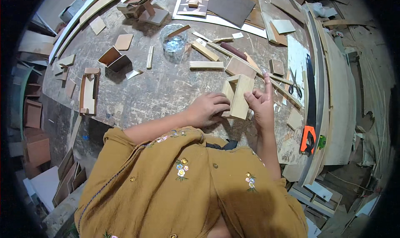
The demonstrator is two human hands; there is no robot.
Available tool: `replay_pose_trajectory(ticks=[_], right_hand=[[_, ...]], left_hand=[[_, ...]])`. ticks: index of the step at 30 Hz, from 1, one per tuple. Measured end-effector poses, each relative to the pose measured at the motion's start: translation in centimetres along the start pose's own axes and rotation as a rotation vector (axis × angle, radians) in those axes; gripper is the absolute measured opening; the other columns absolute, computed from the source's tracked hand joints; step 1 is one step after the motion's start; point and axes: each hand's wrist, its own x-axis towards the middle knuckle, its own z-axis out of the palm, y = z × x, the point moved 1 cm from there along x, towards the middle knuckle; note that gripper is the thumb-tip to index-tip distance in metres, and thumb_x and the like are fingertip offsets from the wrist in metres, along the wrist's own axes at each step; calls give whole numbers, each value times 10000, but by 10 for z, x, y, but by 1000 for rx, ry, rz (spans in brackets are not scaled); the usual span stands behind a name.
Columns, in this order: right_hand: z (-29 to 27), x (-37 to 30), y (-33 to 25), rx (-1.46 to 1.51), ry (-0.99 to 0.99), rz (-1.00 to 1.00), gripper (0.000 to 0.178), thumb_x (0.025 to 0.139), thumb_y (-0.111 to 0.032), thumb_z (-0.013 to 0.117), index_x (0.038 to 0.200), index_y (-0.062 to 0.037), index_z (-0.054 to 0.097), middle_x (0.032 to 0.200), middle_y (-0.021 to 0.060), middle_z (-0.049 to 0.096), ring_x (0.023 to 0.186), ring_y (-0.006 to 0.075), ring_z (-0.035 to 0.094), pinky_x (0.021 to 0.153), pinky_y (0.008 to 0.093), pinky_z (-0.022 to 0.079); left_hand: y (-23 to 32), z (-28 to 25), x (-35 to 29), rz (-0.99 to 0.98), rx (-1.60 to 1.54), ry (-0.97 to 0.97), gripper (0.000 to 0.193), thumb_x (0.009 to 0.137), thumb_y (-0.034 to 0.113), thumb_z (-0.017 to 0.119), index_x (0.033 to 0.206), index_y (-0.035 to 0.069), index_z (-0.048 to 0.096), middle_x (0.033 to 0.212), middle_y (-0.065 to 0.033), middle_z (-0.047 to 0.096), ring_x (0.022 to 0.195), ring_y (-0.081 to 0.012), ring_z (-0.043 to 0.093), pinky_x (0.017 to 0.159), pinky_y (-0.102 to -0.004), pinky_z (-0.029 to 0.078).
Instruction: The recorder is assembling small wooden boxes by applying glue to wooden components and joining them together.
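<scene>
A small open-sided box (243, 99) of pale wood stands tilted between my hands near the front of the workbench. My left hand (209, 108) is curled against the box's left edge, its fingertips partly hidden behind it. The thumb of my right hand (261, 106) presses on the right side panel, with the lower fingers bent behind. The right index finger points up, away from the box, and its tip looks whitish. Just beyond the box lie a flat light-brown wood piece (240, 67) and several thin strips.
A clear bowl of water (174, 44) has a strip across its rim. Scissors (295, 84) and an orange-handled handsaw (309, 131) lie at the right. Leftward are a dark folded piece (115, 62) and a narrow wooden tray (88, 92). Dark sheets (225, 6) lie at the back.
</scene>
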Motion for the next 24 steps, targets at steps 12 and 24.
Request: replay_pose_trajectory(ticks=[12,24], right_hand=[[0,-1,2,18,-1,-39,929,848,-3,683,1534,-86,62,997,171,664,899,182,658,792,301,539],[1,-3,2,27,-7,9,980,827,9,697,1536,-87,27,980,166,661,844,175,657,753,298,547]], left_hand=[[-10,6,-6,-10,153,-111,574,692,232,759,1231,135,587,1294,-21,569,1254,-243,494,925,-426,446],[-12,7,-8,-56,117,-120,560,710,254,758,1233,153,586,1314,-8,562,1273,-229,491,879,-421,452]])
